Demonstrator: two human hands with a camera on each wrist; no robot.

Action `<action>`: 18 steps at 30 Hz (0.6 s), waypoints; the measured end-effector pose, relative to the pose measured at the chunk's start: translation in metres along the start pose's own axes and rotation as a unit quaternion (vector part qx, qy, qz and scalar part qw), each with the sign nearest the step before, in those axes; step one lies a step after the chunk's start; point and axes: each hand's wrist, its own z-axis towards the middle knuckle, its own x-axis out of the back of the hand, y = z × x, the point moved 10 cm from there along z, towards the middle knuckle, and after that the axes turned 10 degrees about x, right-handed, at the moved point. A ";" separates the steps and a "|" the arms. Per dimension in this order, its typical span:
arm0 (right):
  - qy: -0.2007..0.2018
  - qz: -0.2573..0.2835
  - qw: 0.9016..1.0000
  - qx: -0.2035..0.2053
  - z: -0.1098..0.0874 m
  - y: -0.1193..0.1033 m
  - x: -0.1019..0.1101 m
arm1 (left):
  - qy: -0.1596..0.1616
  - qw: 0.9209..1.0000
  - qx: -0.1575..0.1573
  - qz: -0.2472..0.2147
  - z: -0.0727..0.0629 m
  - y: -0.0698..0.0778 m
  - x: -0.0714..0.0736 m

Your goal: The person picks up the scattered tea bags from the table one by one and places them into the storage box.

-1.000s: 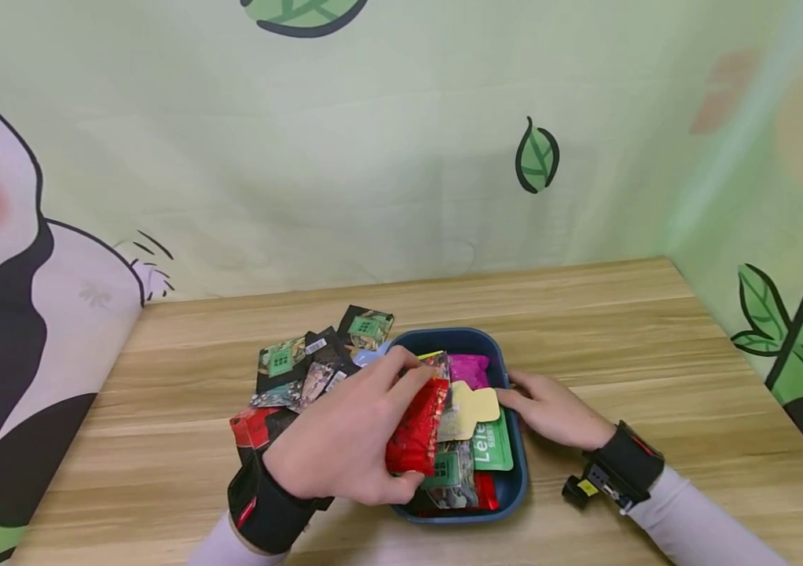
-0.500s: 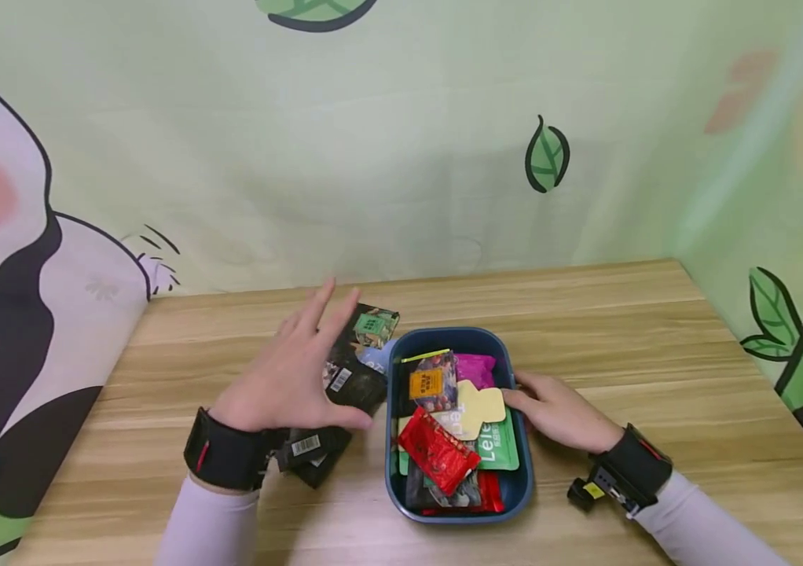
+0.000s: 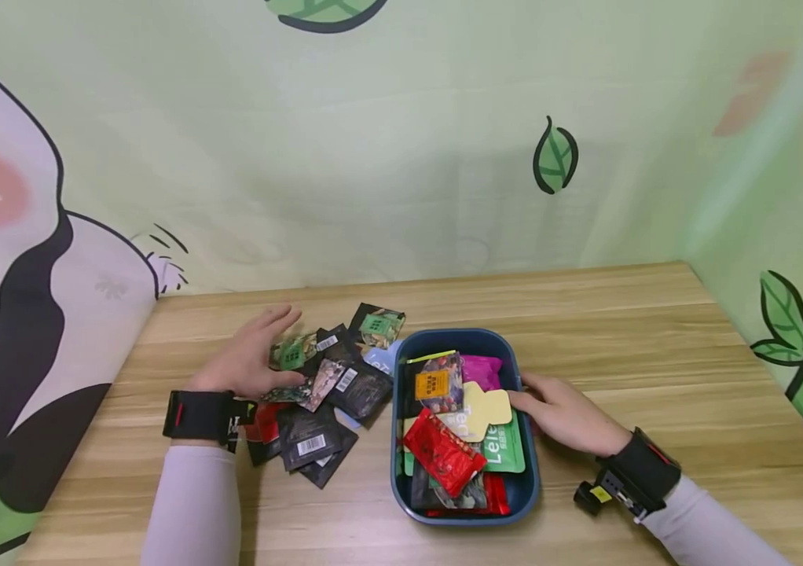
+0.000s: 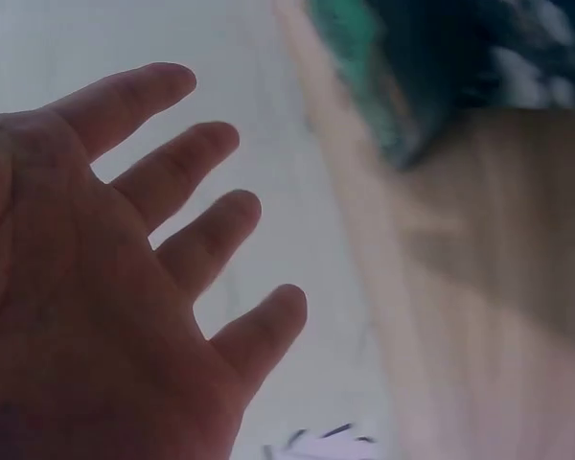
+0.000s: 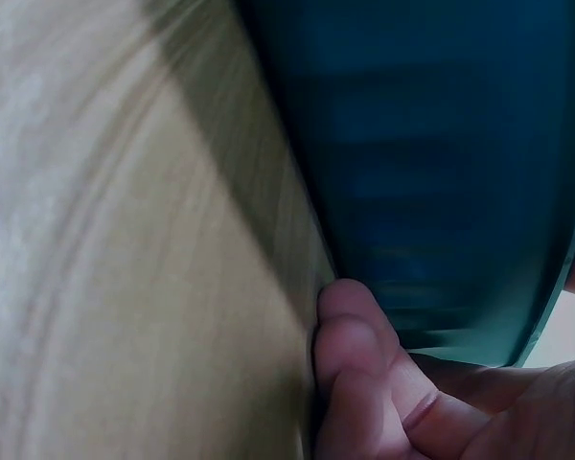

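My left hand (image 3: 244,363) is at the left edge of a pile of small sachets (image 3: 366,389), fingers spread. In the left wrist view the palm (image 4: 96,307) holds nothing; a blurred sachet (image 4: 431,67) lies beyond the fingertips. A dark blue plastic basket (image 3: 530,503) stands right of the pile, filled with sachets. On top lie a red shiny packet (image 3: 444,454), a sachet with an orange label (image 3: 433,385) and a pale yellow piece (image 3: 489,414). My right hand (image 3: 571,415) holds the basket's right wall, thumb over the rim, curled fingers (image 5: 350,345) against the outside.
A pink packet (image 3: 481,369) and a green packet (image 3: 504,446) are also in the basket. Among the loose sachets are a red one (image 3: 263,424) and a light blue one (image 3: 382,358). The wooden table (image 3: 621,330) ends at a printed cloth backdrop (image 3: 401,157).
My left hand has let go of the red packet, which now lies on the basket's contents. The hand has moved left to the pile's left side. My right hand stays on the basket.
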 end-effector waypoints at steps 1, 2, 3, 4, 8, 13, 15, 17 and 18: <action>0.000 0.000 1.000 -0.002 0.000 0.000 0.000 | -0.008 1.000 0.004 -0.004 0.001 -0.004 -0.004; 0.000 0.000 1.000 -0.002 0.000 0.000 0.000 | -0.015 1.000 0.009 -0.008 0.002 -0.007 -0.008; 0.000 0.000 1.000 -0.003 0.000 0.000 0.000 | -0.022 1.000 0.010 -0.014 0.003 -0.009 -0.011; -0.001 0.000 1.000 -0.004 0.000 0.001 0.000 | -0.029 0.999 0.012 -0.020 0.004 -0.012 -0.015; 0.000 -0.003 1.000 -0.002 0.000 0.001 0.000 | -0.039 0.998 0.014 -0.038 0.008 -0.019 -0.023; 0.003 -0.011 1.000 0.004 0.000 0.001 0.001 | -0.026 0.999 0.022 -0.041 0.010 -0.022 -0.024; 0.003 -0.014 1.000 0.003 0.000 0.001 0.001 | -0.017 0.999 0.023 -0.036 0.010 -0.020 -0.022; 0.003 -0.014 1.000 0.004 0.001 0.001 0.001 | -0.001 0.999 0.019 -0.027 0.010 -0.016 -0.018; 0.002 -0.013 1.000 0.004 0.001 0.001 0.001 | 0.008 1.000 0.018 -0.023 0.010 -0.013 -0.015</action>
